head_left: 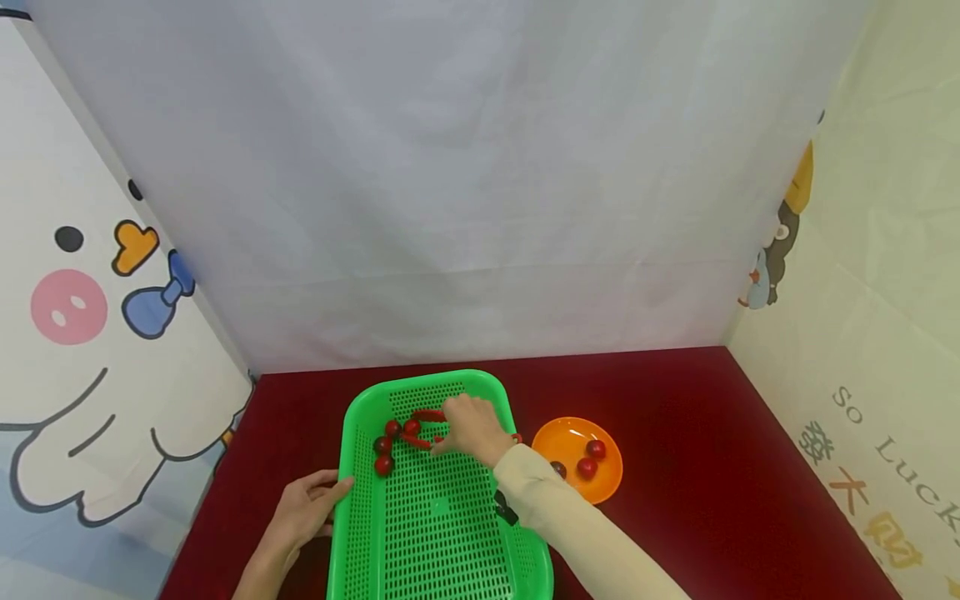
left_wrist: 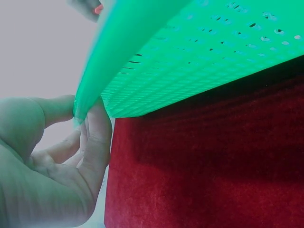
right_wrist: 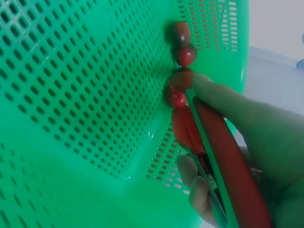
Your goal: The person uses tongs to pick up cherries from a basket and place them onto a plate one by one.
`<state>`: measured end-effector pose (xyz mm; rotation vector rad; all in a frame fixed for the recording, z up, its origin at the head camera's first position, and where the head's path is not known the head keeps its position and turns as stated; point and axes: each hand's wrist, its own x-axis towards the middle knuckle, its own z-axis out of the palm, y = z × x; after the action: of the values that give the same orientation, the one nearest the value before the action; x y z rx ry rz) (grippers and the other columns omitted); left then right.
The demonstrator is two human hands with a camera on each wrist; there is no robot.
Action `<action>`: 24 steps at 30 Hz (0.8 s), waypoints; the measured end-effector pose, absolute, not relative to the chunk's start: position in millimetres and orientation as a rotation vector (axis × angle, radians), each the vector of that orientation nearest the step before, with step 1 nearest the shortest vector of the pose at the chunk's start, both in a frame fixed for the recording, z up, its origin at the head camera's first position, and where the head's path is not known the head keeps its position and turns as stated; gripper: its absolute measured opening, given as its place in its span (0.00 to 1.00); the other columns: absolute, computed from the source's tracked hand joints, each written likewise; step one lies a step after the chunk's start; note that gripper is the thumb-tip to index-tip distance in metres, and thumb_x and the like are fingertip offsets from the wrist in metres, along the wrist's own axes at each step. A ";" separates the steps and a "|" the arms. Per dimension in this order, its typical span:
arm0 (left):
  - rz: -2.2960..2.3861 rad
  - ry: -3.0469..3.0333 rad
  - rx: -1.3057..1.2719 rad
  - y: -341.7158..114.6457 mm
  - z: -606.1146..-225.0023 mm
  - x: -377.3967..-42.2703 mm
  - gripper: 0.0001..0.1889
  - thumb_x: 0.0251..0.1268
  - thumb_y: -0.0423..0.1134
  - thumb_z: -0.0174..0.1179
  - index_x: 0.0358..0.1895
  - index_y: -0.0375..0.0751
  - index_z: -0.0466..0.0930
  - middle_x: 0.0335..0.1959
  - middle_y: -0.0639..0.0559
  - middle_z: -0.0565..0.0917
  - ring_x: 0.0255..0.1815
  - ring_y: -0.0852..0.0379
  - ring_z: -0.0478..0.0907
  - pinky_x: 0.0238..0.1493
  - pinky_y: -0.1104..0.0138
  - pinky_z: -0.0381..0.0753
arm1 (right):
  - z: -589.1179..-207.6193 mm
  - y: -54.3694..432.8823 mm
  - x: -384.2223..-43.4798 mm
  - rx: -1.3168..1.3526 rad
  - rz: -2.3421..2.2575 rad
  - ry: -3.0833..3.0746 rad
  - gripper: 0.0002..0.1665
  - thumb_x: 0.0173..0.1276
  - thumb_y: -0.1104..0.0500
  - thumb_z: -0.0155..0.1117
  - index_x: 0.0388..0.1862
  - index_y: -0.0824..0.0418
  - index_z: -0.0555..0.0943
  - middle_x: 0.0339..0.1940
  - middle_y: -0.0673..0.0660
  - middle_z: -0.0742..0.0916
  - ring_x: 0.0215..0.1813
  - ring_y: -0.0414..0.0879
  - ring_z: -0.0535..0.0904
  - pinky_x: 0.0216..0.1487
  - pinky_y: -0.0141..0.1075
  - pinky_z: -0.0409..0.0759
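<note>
A green perforated plastic basket (head_left: 435,508) stands on the dark red cloth. My left hand (head_left: 302,508) pinches its left rim, thumb over the top and fingers outside, as the left wrist view also shows. Inside the basket's far part, my right hand (head_left: 474,427) grips a pair of red tongs (right_wrist: 228,161). The red tips (right_wrist: 186,126) of the tongs are spread apart, with a small round red fruit (right_wrist: 176,98), like a cherry tomato, between them. Whether they touch it I cannot tell. Several similar dark red fruits (head_left: 384,465) lie along the basket's left side.
To the basket's right sits an orange plate (head_left: 611,475) bearing small red fruits (head_left: 587,467); my right forearm partly covers its left edge. Dark red cloth (head_left: 697,450) covers the table. A pale cloth wall (head_left: 480,208) rises behind, with printed cloths at both sides.
</note>
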<state>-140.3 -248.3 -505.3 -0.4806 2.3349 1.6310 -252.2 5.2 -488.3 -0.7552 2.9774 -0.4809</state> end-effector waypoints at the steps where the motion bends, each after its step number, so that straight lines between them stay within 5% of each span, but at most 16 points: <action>1: 1.633 2.332 -0.482 -248.3 -505.4 -140.2 0.31 0.78 0.45 0.60 0.71 0.24 0.67 0.43 0.42 0.86 0.32 0.53 0.84 0.33 0.59 0.87 | -489.3 3.7 -251.6 -0.755 -0.470 2.976 0.45 0.49 0.42 0.88 0.16 0.52 0.55 0.19 0.47 0.54 0.23 0.39 0.48 0.20 0.30 0.49; 24: 1.641 2.320 -0.490 -248.6 -503.0 -140.7 0.31 0.78 0.44 0.60 0.71 0.24 0.67 0.41 0.43 0.86 0.30 0.54 0.82 0.30 0.61 0.86 | -493.8 3.6 -251.0 -0.770 -0.481 2.973 0.40 0.51 0.46 0.87 0.16 0.53 0.58 0.20 0.47 0.56 0.23 0.39 0.50 0.21 0.30 0.50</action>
<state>-140.7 -248.6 -503.0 -0.4896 2.3199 1.6407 -251.0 3.6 -493.8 -0.7698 2.9730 -0.4810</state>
